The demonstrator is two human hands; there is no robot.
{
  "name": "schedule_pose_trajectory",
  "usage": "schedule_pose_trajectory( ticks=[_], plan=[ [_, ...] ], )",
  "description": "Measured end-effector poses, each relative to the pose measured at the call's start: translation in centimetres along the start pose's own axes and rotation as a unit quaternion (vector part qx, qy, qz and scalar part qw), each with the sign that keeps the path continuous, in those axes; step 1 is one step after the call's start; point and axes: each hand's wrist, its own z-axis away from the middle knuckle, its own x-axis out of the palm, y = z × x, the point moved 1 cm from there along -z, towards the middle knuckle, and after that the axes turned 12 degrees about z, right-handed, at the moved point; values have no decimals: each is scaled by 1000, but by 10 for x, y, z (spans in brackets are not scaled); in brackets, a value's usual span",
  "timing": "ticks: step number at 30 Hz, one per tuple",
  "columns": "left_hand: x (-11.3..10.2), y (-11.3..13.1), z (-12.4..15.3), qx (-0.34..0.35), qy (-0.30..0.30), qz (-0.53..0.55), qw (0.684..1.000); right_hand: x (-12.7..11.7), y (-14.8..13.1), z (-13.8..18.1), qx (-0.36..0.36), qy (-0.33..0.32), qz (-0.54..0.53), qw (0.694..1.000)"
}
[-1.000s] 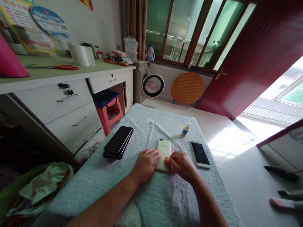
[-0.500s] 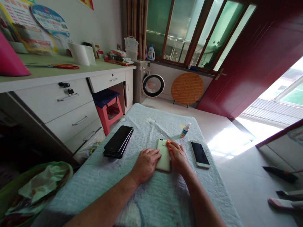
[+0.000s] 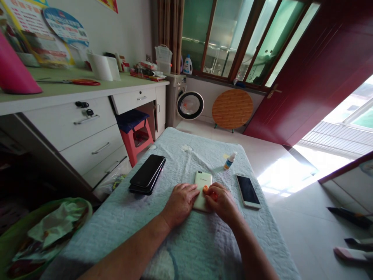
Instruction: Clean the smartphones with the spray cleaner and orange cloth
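"Honor phone [image 3: 203, 182]: where is it laid?"
"On the covered surface [image 3: 198, 249], its left edge touched by the left hand's [image 3: 179, 203] outstretched fingers."
"And rightward?"
"By the right hand's [image 3: 223, 202] fingers, an orange cloth [image 3: 205, 188] is gripped against its back."

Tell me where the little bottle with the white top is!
In the head view, the bottle is right of centre, near the right edge of the cloth. It sits beyond the face-up white phone, to the right of the honor phone.
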Motion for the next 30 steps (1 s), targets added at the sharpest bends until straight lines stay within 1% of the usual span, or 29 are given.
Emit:
schedule_pose_trajectory(
  ticks=[4,8,11,15,22,30],
  plan=[
    [1,-1,0,-3,0,-5,1000,0,-6,2,-33,-7,-5,999],
    [0,-1,1,-4,2,1,1000,5,-10,3,-77,5,-9,997],
    [0,-1,1,-2,6,6,1000,9,-10,4,-93,13,-9,996],
    [0,-1,1,-1,13,15,1000,13,-9,5,-102,16,-15,995],
    [1,-3,1,-2,20,19,1000,12,-15,5,-108,-8,-3,994],
    [1,-4,1,-2,11,18,1000,8,-20,9,-79,-25,-11,997]
  ],
)
